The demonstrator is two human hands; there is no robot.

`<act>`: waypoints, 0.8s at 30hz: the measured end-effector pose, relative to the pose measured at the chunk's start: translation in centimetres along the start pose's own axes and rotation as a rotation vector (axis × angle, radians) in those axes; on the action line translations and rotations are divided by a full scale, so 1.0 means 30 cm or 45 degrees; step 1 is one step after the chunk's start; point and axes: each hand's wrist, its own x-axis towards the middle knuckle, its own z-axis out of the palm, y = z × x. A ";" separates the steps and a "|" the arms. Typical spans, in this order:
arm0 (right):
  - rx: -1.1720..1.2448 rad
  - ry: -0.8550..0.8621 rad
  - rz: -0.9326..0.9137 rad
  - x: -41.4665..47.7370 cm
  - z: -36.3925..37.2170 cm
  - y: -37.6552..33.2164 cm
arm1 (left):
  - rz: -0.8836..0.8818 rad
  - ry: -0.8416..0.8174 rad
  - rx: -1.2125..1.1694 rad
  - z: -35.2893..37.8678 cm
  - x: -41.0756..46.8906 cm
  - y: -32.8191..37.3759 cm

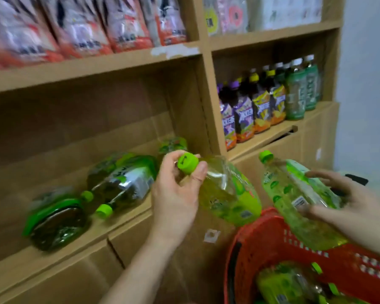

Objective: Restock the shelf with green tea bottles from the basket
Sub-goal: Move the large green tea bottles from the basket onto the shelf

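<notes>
My left hand (176, 194) pinched a bottle (226, 194) by its cap (188, 164), up and left of the basket (261, 242). My right hand (347, 207) gripped a second bottle (294, 194) just above the basket's rim. Left of the basket, other bottles (123, 178) lay sideways on the shelf (75, 244).

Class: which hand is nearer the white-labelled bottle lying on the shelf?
Left. The left hand, pinching a green cap, is just right of the white-labelled bottle; the right hand holds another bottle farther right, above the red basket.
</notes>
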 end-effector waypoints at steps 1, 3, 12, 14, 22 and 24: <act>0.017 0.001 -0.080 0.009 0.016 -0.061 | 0.016 0.092 -0.023 -0.060 0.044 0.014; 0.047 -0.010 -0.219 0.034 0.055 -0.172 | 0.021 0.284 -0.067 -0.160 0.125 0.011; -0.136 -0.043 -0.542 0.207 0.278 -0.535 | -0.330 0.794 -0.217 -0.317 0.390 -0.157; -0.206 -0.051 -0.553 0.265 0.328 -0.600 | -0.466 0.740 -0.058 -0.345 0.415 -0.191; -0.410 -0.148 -0.409 0.475 0.548 -0.738 | -0.389 -0.068 0.937 -0.422 0.416 -0.264; -0.411 -0.162 -0.418 0.498 0.569 -0.738 | -0.323 -0.287 1.160 -0.381 0.431 -0.268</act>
